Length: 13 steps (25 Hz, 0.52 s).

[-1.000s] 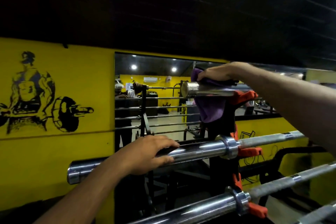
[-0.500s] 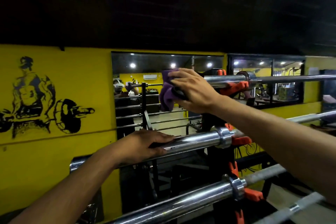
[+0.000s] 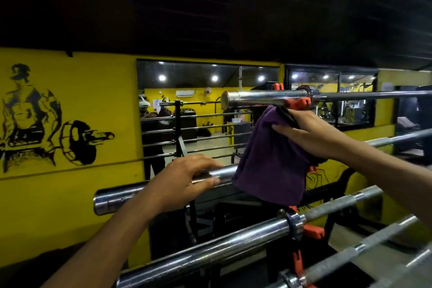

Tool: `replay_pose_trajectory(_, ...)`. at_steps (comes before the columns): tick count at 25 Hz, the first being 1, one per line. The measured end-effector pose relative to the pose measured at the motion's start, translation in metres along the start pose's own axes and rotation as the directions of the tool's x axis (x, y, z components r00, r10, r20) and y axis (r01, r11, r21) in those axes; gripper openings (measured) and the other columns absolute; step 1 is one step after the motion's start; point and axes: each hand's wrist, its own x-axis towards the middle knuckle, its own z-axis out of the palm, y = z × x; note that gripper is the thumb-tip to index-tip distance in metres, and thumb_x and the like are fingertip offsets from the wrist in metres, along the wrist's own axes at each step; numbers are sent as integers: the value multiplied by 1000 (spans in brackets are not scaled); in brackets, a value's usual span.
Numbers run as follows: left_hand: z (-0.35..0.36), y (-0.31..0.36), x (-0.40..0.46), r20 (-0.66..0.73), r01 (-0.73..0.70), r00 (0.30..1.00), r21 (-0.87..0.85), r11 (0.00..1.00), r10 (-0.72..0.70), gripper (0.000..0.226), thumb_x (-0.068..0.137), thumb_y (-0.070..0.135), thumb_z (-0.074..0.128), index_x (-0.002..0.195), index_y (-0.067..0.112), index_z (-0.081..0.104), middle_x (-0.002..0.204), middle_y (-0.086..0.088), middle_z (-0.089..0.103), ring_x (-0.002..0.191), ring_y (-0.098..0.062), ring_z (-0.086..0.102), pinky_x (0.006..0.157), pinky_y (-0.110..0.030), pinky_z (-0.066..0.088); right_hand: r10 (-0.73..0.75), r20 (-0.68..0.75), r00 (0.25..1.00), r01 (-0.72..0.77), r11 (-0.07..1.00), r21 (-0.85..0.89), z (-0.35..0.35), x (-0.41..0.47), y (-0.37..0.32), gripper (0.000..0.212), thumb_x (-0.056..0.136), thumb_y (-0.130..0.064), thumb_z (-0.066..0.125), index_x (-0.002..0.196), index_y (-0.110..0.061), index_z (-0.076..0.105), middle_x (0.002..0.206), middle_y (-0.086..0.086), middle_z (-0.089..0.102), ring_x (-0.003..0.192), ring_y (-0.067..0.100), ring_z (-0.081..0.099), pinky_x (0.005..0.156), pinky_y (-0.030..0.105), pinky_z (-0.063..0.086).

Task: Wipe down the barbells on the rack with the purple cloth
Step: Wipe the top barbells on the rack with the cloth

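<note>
Here, right of centre, the right hand (image 3: 311,134) grips the purple cloth (image 3: 271,161), which hangs just under the top barbell (image 3: 264,98). At lower centre, the left hand (image 3: 184,182) rests with fingers loosely curved over the second barbell (image 3: 117,197).

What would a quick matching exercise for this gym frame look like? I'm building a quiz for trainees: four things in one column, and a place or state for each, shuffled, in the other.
Things:
1. purple cloth
2. left hand
3. top barbell
4. right hand

Places or states:
A. rests on the sleeve of the second barbell
B. bare chrome sleeve above the cloth, no hand on it
C. hangs down, bunched at the top
D. grips the cloth's upper edge

Pairs: 1-C, 2-A, 3-B, 4-D
</note>
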Motion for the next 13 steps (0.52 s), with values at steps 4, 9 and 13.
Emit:
replay_pose_trajectory(4, 31, 24, -27, -45, -16, 999, -122, 992, 10, 36, 93, 52, 61, 127, 44, 61, 124, 30, 60, 116, 12, 52, 96, -16, 43, 147, -64, 987, -135, 976, 169, -3, -59, 1, 7, 97, -32, 62, 100, -38, 63, 94, -28, 69, 88, -10, 62, 80, 22, 47)
replay_pose_trajectory(9, 101, 45, -71, 104, 166, 985, -398, 902, -136, 34, 88, 42, 72, 121, 43, 65, 114, 28, 67, 107, 12, 60, 96, -21, 50, 246, -98, 964, -239, 968, 82, 6, -156, 0, 36, 89, -57, 65, 99, -23, 69, 91, -9, 72, 86, 6, 66, 80, 43, 54)
replay_pose_trajectory(13, 160, 78, -109, 241, 321, 943, -495, 807, -227, 37, 85, 46, 73, 121, 46, 62, 118, 32, 65, 112, 14, 58, 102, -27, 48, 341, -28, 940, -339, 940, 40, 5, -240, 8, 30, 81, -55, 72, 89, -27, 69, 83, -16, 70, 79, -5, 62, 71, 34, 50)
